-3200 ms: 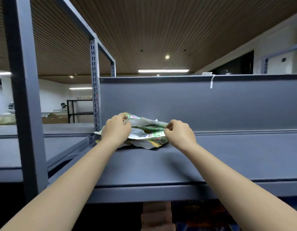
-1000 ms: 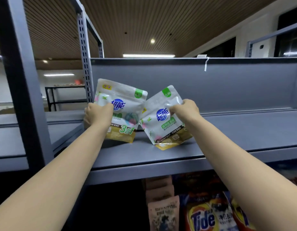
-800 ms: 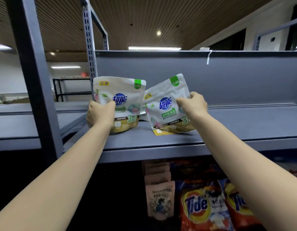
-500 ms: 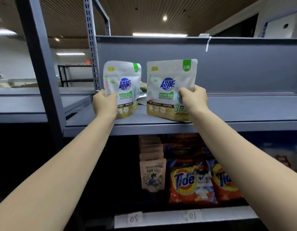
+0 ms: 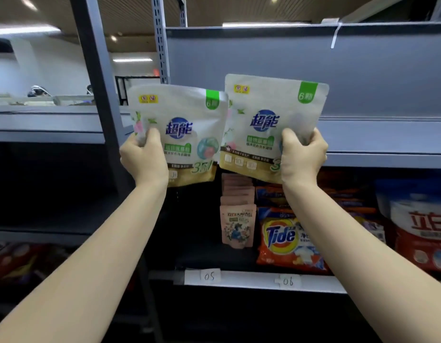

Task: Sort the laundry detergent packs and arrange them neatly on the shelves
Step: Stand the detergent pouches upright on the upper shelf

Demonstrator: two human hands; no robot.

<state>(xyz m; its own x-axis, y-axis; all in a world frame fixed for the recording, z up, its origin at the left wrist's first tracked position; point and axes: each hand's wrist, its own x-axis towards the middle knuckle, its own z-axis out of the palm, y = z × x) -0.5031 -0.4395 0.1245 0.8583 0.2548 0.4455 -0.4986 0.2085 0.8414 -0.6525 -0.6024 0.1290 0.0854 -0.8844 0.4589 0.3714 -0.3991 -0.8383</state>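
Where shelves (image 5: 385, 159) stand, grey walls.

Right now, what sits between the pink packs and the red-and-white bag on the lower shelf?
The orange Tide bag, shown in the head view.

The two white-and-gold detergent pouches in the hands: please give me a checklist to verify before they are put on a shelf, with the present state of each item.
1. Left hand grips the left white-and-gold detergent pouch: ok.
2. Right hand grips the right white-and-gold detergent pouch: ok.
3. Both pouches upright, printed fronts facing the camera: ok.
4. Both show the same blue logo and green corner tag, so same kind: ok.
5. Free space at paper label 05 on the lower grey shelf, left of the pink pouches: cannot tell, too dark.
6. Orange Tide bag stays clear of the path: cannot tell.
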